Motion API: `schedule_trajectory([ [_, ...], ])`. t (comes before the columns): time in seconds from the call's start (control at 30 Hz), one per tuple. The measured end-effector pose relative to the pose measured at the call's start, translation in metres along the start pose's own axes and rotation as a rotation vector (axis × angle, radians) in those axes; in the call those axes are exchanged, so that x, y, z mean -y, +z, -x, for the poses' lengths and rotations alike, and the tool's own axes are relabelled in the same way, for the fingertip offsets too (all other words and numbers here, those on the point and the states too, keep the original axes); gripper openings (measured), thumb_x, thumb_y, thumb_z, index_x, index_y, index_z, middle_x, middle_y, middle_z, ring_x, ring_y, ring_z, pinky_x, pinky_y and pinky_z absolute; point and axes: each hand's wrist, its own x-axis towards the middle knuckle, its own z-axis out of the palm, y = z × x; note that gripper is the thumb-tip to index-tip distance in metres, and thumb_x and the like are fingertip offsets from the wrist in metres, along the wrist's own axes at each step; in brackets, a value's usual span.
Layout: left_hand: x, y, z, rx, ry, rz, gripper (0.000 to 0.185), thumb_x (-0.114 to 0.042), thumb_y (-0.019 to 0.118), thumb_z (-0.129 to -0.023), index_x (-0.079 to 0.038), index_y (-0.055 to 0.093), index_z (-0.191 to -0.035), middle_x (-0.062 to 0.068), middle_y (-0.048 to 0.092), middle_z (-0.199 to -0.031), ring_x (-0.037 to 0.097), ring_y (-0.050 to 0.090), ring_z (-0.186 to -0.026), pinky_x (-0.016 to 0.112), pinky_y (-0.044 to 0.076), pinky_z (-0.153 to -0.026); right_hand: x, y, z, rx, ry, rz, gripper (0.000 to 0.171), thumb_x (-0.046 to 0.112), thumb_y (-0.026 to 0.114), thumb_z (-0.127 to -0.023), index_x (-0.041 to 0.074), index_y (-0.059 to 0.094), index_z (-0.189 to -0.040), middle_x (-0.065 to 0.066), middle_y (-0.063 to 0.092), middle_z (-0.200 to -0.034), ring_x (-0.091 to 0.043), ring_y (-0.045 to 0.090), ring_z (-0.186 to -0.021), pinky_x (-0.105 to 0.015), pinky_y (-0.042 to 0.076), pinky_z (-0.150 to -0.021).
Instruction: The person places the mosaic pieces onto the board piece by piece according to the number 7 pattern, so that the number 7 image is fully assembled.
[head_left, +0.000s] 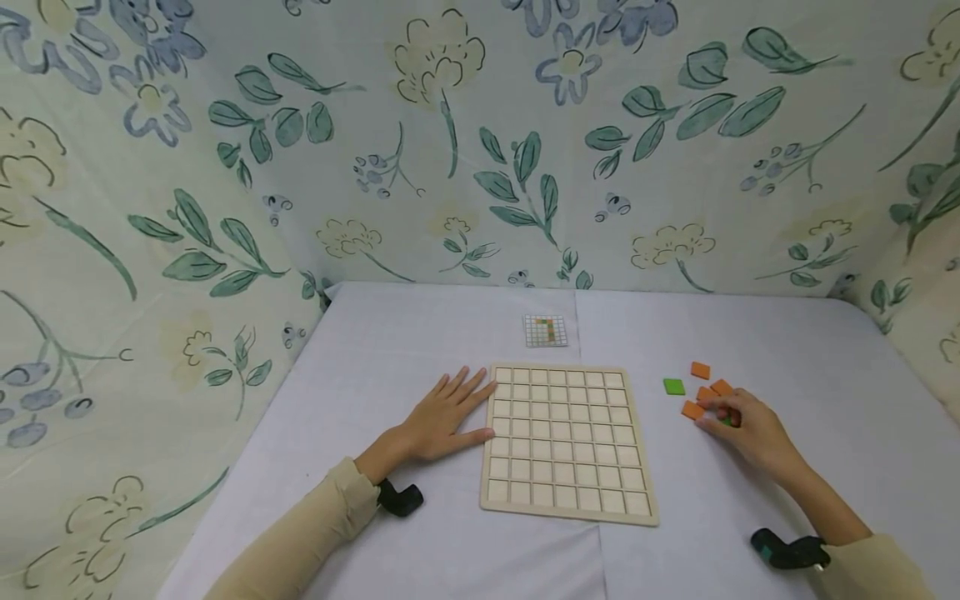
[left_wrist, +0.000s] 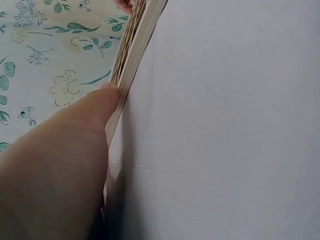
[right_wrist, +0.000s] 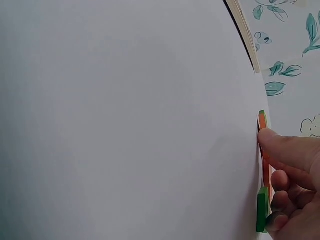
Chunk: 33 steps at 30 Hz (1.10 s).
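A square wooden grid board [head_left: 564, 507] with a raised rim lies flat on the white table. My left hand [head_left: 450, 425] lies with spread fingers at its left edge, the fingertips and thumb touching the rim. In the left wrist view the thumb [left_wrist: 102, 102] meets the board's side. Right of the board, my right hand [head_left: 753, 429] has thumb and index finger at the sides of an orange tile [head_left: 692, 410], pinching it. Its other fingers are curled. A green tile [right_wrist: 262, 210] is beside those curled fingers, partly hidden by the hand in the head view.
Around the right hand lie more orange tiles, one at the back [head_left: 701, 370], and another green tile [head_left: 674, 387]. A small printed grid card [head_left: 545, 331] with an orange and green pattern lies behind the board. Floral cloth [head_left: 465, 208] hangs around the table.
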Motion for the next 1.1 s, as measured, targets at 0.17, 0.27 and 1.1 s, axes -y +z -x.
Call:
schedule_trajectory([
  [0.17,0.002,0.003,0.0,-0.002,-0.002,-0.011,0.08,-0.068,0.031,-0.1,-0.022,0.011,-0.162,0.006,0.005,-0.167,0.033,0.0,-0.152,0.054,0.004,-0.119,0.001,-0.002,-0.001,-0.005,-0.017,-0.002,0.028,0.002,0.079,-0.083,-0.013,0.068,-0.104,-0.007,0.045,-0.083,-0.02,0.038,-0.073,-0.026,0.03,-0.054],
  [0.27,0.002,0.002,0.0,-0.005,0.003,-0.012,0.08,-0.068,0.032,-0.1,-0.022,0.011,-0.162,0.006,0.005,-0.167,0.033,0.001,-0.152,0.054,0.004,-0.119,0.003,-0.004,-0.002,-0.014,-0.035,-0.001,0.029,0.003,0.079,-0.084,-0.013,0.068,-0.106,-0.007,0.045,-0.083,-0.018,0.038,-0.073,-0.025,0.031,-0.054],
  [1.1,0.0,-0.001,0.0,-0.047,0.034,0.01,0.078,-0.06,0.042,-0.101,-0.017,0.019,-0.161,0.011,0.012,-0.166,0.038,0.008,-0.151,0.058,0.01,-0.118,0.046,-0.013,-0.021,-0.034,-0.142,-0.099,0.027,-0.004,0.079,-0.082,-0.007,0.07,-0.107,-0.01,0.047,-0.082,-0.016,0.039,-0.072,-0.024,0.032,-0.053],
])
